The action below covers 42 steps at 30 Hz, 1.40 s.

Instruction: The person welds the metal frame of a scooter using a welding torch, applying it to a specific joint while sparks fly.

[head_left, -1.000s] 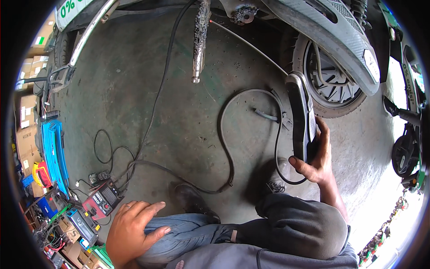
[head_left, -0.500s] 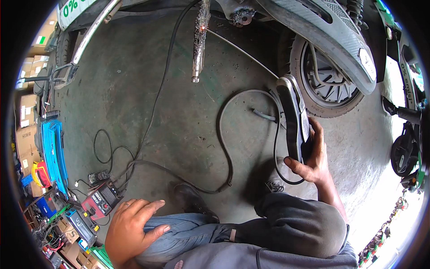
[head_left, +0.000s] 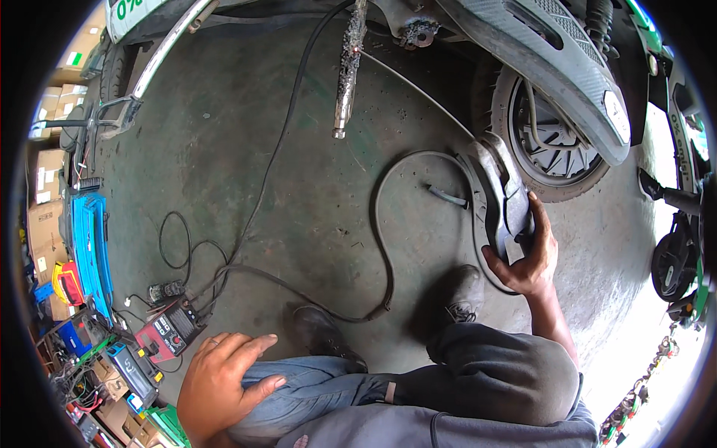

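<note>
My right hand (head_left: pixel 529 263) is wrapped round a grey and black welding electrode holder (head_left: pixel 504 196). A thin welding rod (head_left: pixel 415 87) sticks out of its jaws toward the upper left. The rod's far end meets a rough, weld-crusted metal bar (head_left: pixel 348 78), where a small reddish spot shows. That bar hangs down from beneath the scooter frame (head_left: pixel 534 63). My left hand (head_left: pixel 224 382) lies over my left knee, fingers apart, holding nothing.
A red and black welding machine (head_left: pixel 166 333) sits at the lower left. Its dark cable (head_left: pixel 385 257) loops across the floor between my shoes and the scooter's wheel (head_left: pixel 553 145). Cardboard boxes (head_left: pixel 46 233), a blue plastic piece (head_left: pixel 91 246) and tools line the left side.
My right hand and the electrode holder have shifted slightly right and down, and the holder has turned, showing more of its grey face. The whole view has slid slightly. My left hand stays put.
</note>
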Each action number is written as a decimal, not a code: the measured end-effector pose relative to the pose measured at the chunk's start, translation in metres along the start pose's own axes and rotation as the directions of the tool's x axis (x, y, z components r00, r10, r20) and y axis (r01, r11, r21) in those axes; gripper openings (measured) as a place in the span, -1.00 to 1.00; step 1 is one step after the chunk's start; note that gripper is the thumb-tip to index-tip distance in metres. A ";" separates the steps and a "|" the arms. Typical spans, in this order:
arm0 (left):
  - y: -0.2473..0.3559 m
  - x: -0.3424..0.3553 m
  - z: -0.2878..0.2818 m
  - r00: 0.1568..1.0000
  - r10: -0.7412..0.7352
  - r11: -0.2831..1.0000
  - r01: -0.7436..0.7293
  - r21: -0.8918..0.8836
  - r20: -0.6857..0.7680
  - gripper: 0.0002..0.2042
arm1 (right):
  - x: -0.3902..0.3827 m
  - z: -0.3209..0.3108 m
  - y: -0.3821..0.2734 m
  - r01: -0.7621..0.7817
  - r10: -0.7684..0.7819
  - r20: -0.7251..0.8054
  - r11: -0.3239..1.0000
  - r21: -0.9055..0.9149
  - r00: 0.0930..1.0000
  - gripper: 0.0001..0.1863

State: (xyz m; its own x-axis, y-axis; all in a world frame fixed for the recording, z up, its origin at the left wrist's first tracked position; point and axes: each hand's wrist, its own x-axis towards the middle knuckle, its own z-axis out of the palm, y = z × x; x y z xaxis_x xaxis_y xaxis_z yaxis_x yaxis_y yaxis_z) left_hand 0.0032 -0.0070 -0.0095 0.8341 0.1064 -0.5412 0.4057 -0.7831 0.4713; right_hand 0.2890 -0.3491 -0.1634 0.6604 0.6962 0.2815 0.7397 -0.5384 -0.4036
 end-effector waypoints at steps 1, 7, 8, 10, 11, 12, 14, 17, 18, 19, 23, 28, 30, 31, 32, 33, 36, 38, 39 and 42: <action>-0.001 -0.002 0.000 1.000 -0.002 1.000 0.002 0.002 -0.002 -0.46 | -0.001 -0.001 -0.002 -0.277 0.235 0.152 0.869 0.409 0.960 0.15; -0.003 -0.004 -0.004 1.000 -0.004 0.999 0.004 -0.032 0.009 -0.47 | -0.021 0.003 0.002 -0.582 -0.042 0.763 -0.674 0.455 0.645 -0.10; -0.002 -0.004 -0.004 1.000 -0.017 0.999 0.018 -0.040 0.017 -0.47 | -0.021 0.003 -0.005 -0.660 0.099 0.790 -0.493 0.567 0.605 0.00; -0.001 -0.004 -0.003 0.999 -0.028 0.998 0.030 -0.047 0.025 -0.47 | -0.015 0.012 -0.009 -0.419 0.363 0.222 0.670 0.613 0.905 0.06; -0.002 -0.003 -0.003 0.999 -0.026 0.999 0.028 -0.046 0.027 -0.47 | -0.011 0.014 -0.004 -0.192 0.173 0.090 0.937 0.291 0.981 0.04; -0.002 -0.002 -0.001 0.999 -0.023 0.999 0.024 -0.046 0.028 -0.47 | -0.008 0.014 0.001 0.020 -0.026 -0.045 0.991 -0.134 0.999 0.03; -0.003 -0.005 -0.006 0.999 -0.021 0.998 0.023 -0.051 0.024 -0.47 | -0.010 0.008 0.013 0.111 -0.144 -0.078 0.938 -0.328 0.987 0.06; -0.004 -0.008 -0.006 1.000 -0.022 0.999 0.022 -0.047 0.002 -0.47 | -0.027 0.003 0.023 0.267 -0.309 -0.021 0.852 -0.450 0.951 0.02; -0.003 -0.009 -0.004 1.000 -0.030 0.999 0.030 -0.042 -0.003 -0.47 | -0.039 0.011 0.029 0.258 -0.275 -0.008 0.911 -0.322 0.961 0.03; -0.001 -0.009 -0.003 0.999 -0.035 0.999 0.035 -0.032 -0.001 -0.47 | -0.049 0.020 0.027 0.206 -0.204 0.030 0.958 -0.200 0.978 0.08; 0.001 -0.006 -0.002 1.000 0.004 1.000 -0.004 -0.019 -0.002 -0.47 | -0.074 0.030 0.021 -0.084 0.069 0.082 0.978 0.192 0.994 0.16; 0.007 -0.010 -0.007 0.999 -0.032 0.999 0.033 -0.018 0.010 -0.47 | -0.034 0.030 0.012 -0.189 0.191 0.015 0.949 0.251 0.981 0.17; 0.000 0.000 0.002 1.000 -0.002 0.999 0.002 -0.036 0.013 -0.47 | -0.021 0.020 0.012 -0.176 0.179 -0.011 0.977 0.119 0.984 0.15; 0.000 -0.001 0.001 1.000 -0.001 1.000 0.001 -0.025 0.009 -0.47 | -0.016 0.020 0.009 -0.154 0.156 -0.014 0.983 0.096 0.988 0.15; 0.001 -0.002 0.001 1.000 0.000 1.000 0.000 -0.015 0.004 -0.48 | -0.012 0.020 0.007 -0.132 0.134 -0.016 0.989 0.071 0.991 0.14; 0.001 -0.002 0.000 1.000 0.003 1.000 -0.003 -0.006 -0.001 -0.48 | -0.008 0.019 0.004 -0.110 0.111 -0.016 0.993 0.044 0.994 0.14; 0.002 -0.005 -0.002 1.000 -0.005 1.000 0.005 0.002 -0.007 -0.48 | -0.008 0.023 -0.004 -0.033 0.033 -0.026 0.999 -0.003 0.999 0.12; 0.001 -0.004 0.000 1.000 -0.008 1.000 0.008 -0.008 -0.009 -0.48 | -0.024 0.029 0.004 -0.012 0.011 -0.013 1.000 -0.003 1.000 0.10; 0.001 -0.004 -0.001 1.000 -0.008 1.000 0.008 -0.013 -0.013 -0.48 | -0.033 0.030 0.006 -0.030 0.033 0.044 0.998 -0.061 0.999 0.09; 0.001 -0.003 0.000 1.000 -0.006 1.000 0.006 -0.007 -0.018 -0.47 | -0.050 0.037 0.009 -0.160 0.155 0.062 0.985 0.067 0.986 0.13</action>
State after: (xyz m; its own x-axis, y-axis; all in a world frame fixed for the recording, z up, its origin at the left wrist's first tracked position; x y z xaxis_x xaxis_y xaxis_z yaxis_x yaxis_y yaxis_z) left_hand 0.0009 -0.0079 -0.0068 0.8383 0.1216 -0.5315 0.4128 -0.7784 0.4730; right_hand 0.2575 -0.3712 -0.2128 0.7580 0.6321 0.1608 0.6145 -0.6096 -0.5007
